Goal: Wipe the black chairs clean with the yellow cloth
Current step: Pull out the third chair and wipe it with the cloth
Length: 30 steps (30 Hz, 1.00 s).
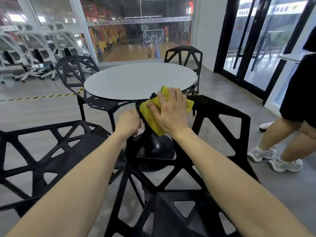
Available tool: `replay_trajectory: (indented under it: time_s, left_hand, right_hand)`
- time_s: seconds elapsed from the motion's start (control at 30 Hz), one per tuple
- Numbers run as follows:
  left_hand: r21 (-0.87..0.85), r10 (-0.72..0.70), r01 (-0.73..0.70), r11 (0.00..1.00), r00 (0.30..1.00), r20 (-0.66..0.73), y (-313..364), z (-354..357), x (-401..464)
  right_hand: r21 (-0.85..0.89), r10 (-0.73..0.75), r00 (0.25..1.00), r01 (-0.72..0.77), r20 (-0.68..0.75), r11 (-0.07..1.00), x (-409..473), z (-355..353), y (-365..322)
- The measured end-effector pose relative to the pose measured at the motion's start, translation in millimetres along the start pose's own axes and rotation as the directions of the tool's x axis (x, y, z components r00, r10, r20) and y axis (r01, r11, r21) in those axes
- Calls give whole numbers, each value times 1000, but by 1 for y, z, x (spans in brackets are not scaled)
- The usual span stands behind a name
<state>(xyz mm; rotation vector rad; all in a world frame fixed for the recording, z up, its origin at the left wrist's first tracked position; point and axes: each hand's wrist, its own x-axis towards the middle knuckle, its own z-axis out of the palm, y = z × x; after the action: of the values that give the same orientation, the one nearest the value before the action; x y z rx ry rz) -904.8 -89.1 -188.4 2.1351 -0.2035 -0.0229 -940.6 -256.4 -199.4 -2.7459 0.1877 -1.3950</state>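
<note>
A black chair [220, 127] of open triangular struts stands right in front of me, its backrest facing the round table. The folded yellow cloth [150, 115] lies over the top left corner of that backrest. My right hand [169, 112] presses flat on the cloth with the fingers spread. My left hand [129, 122] grips the backrest's edge just left of the cloth, fingers curled round it. A second black chair [42, 156] stands at my left. Two more black chairs [77, 72] [183, 54] stand at the far side of the table.
The round grey table [136, 79] on a black pedestal base stands just beyond the chair. A person in black shorts and white sneakers [283, 161] walks at the right. White office chairs [34, 48] crowd the back left; yellow-black tape marks the floor.
</note>
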Motion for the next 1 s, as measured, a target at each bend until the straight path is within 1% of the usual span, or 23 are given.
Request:
replay_trajectory:
  time_s: [0.07,0.13,0.17,0.2,0.27,0.3,0.33,0.4,0.43,0.47,0.5,0.57,0.63,0.67,0.7,0.73,0.8,0.83,0.87,0.9,0.97,1.0]
  left_hand:
    - [5,-9,9,1000,1000,4,-2,0,1]
    - [4,8,-8,1000,1000,17,-3,-1,-1]
    - [-7,20,-20,1000,999,27,-3,-1,0]
    - [-4,31,-31,1000,999,30,-4,0,1]
    - [27,36,-36,999,999,12,-3,2,1]
    - [38,39,-40,999,999,4,-3,2,1]
    - [44,45,-45,998,999,-5,-3,2,1]
    - [47,44,-43,998,999,-8,-3,2,2]
    - [44,39,-39,998,999,-5,-3,2,2]
    - [39,34,-34,999,999,-5,-4,1,2]
    - [40,30,-30,999,1000,-7,-5,1,2]
    - [56,29,-28,998,1000,-1,-4,0,2]
    - [63,25,-26,998,1000,10,-3,1,2]
    - [66,21,-21,998,1000,7,-3,1,2]
    - [64,18,-17,998,1000,-2,-4,2,3]
    - [61,17,-16,998,1000,-8,-4,2,4]
    - [60,20,-20,998,1000,-4,-5,3,3]
    - [59,23,-23,998,1000,1,-4,3,3]
    - [55,26,-26,998,1000,3,-4,3,2]
    - [46,30,-30,998,1000,5,-4,2,1]
    - [26,32,-32,999,999,10,-3,2,1]
    - [26,29,-29,999,1000,10,-3,2,0]
  right_hand:
    - [-3,-102,995,102,9,995,-2,1,-5]
    - [-58,-221,975,219,-33,974,3,-1,15]
    - [-92,-238,969,232,-63,968,7,-3,34]
    - [-105,-187,978,177,-92,979,13,-4,55]
    - [-62,39,989,-48,-139,997,23,-15,95]
    - [-30,134,980,-139,-147,990,24,-21,105]
    - [-8,156,977,-159,-143,987,20,-24,104]
    - [-63,77,992,-83,-98,995,8,-19,72]
    - [-112,25,999,-29,-36,993,1,-14,47]
    - [-135,-22,999,26,34,991,-3,-7,27]
    - [-139,-76,995,86,71,987,-2,-4,15]
    - [-126,-253,962,265,103,956,4,-4,28]
    - [-144,-438,888,456,142,878,13,-14,71]
    - [-147,-486,861,505,148,850,20,-20,91]
    - [-140,-490,864,502,116,853,25,-28,102]
    - [-127,-464,884,467,60,875,30,-34,104]
    - [-83,-341,934,333,-107,939,36,-40,83]
    - [-67,-274,948,266,-164,962,35,-40,68]
    - [-44,-228,957,224,-177,974,31,-38,53]
    - [-33,-212,967,209,-138,977,19,-34,41]
    - [-67,-227,973,230,41,971,-26,-18,32]
    - [-80,-247,961,258,126,963,-52,-9,38]
